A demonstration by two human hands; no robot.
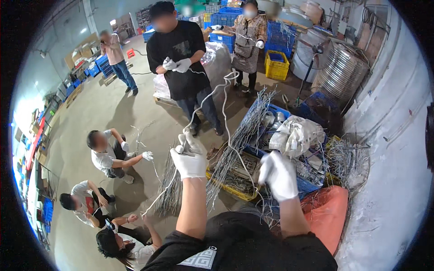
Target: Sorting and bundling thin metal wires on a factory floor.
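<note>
My left hand [190, 156], in a white glove, is raised before me with its fingers closed round a white cable [225, 118]. From that hand one length loops up and forward, then drops toward the crates. Another length trails below the hand to the lower left. My right hand [279, 176], also gloved in white, is in the air at the right, smeared by motion. Its fingers look curled, but I cannot tell whether they grip anything. A bundle of thin grey wires [244, 131] slants across the crates between and beyond my hands.
Beyond the crates, a person in black [183, 58] and one in a checked apron [246, 43] stand in white gloves. Several people are at the left. A white sack [296, 134] lies on the scrap; an orange-red sack [325, 214] is at my right, beside the white wall [393, 180].
</note>
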